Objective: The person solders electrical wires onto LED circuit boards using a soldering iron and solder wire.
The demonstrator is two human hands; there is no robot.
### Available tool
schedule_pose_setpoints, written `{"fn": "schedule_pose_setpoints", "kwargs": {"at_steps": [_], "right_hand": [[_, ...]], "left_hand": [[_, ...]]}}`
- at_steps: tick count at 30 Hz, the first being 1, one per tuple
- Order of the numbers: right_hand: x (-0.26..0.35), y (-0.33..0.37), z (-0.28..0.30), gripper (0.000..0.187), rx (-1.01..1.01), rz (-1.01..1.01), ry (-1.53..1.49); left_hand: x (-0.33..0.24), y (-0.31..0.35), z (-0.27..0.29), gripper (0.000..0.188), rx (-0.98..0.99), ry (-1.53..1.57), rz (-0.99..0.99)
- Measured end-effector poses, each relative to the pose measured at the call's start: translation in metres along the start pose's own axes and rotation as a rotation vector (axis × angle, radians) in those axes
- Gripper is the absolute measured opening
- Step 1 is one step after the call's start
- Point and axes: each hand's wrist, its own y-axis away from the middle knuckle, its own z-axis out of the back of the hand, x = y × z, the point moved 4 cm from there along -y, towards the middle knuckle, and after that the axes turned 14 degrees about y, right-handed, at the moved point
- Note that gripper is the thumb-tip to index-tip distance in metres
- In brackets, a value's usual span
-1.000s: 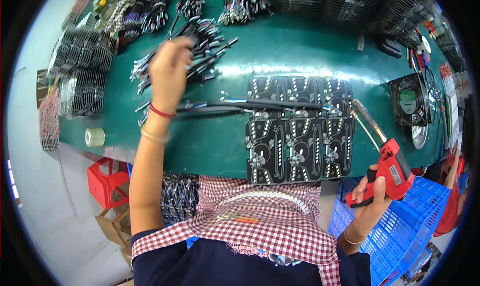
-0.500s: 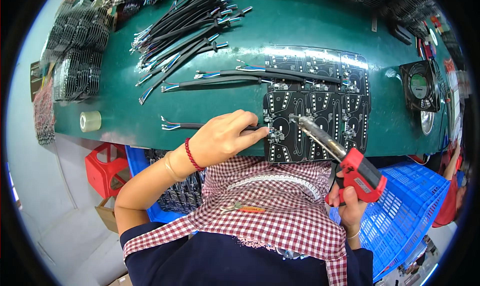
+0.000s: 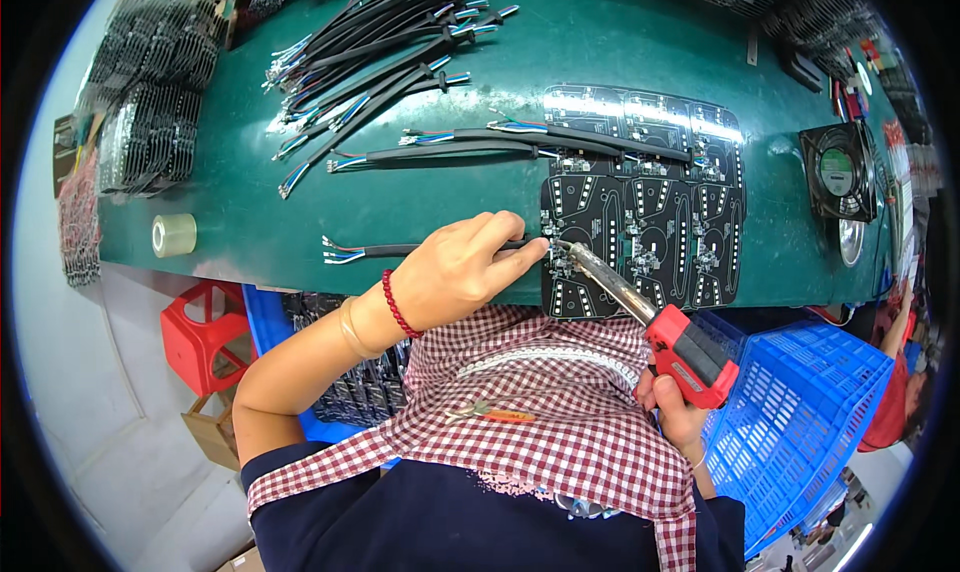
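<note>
My left hand [image 3: 470,267] is closed in a pinch on a black sleeved wire cable [image 3: 385,251]. Coloured wire ends stick out at the cable's left; its other end meets the left edge of a black circuit board panel [image 3: 655,212]. My right hand [image 3: 675,407] grips a red and black soldering iron [image 3: 690,352] by its handle. The iron's metal tip touches or nearly touches the board beside my left fingertips; the exact contact is too small to tell. More black cables [image 3: 440,152] lie across the panel's upper part, with wire ends at both sides.
A pile of black cables [image 3: 385,57] lies at the far left of the green table [image 3: 260,207]. Stacked boards [image 3: 150,137] and a tape roll [image 3: 174,235] are on the left. A small fan [image 3: 840,172] stands at right. A blue crate [image 3: 800,412] and red stool [image 3: 205,337] flank me.
The soldering iron has moved down and left, its tip now beside my left fingertips. My left hand has shifted slightly right, still pinching the cable.
</note>
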Motion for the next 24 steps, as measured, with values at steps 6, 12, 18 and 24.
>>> {"fn": "schedule_pose_setpoints", "kwargs": {"at_steps": [6,12,18,24], "right_hand": [[0.006,-0.004,0.000,0.012,0.039,0.024,0.001],[0.004,-0.001,-0.003,0.011,-0.029,-0.026,-0.065],[0.003,0.000,-0.004,0.040,-0.030,0.028,0.010],[0.002,0.004,0.002,0.039,-0.024,0.012,-0.054]], "left_hand": [[-0.001,-0.002,0.000,0.031,0.020,0.001,-0.062],[-0.004,-0.002,-0.003,0.028,0.037,-0.041,-0.056],[-0.008,-0.007,0.000,0.032,0.058,-0.059,-0.010],[-0.010,-0.010,0.000,0.031,0.086,-0.044,0.020]]}}
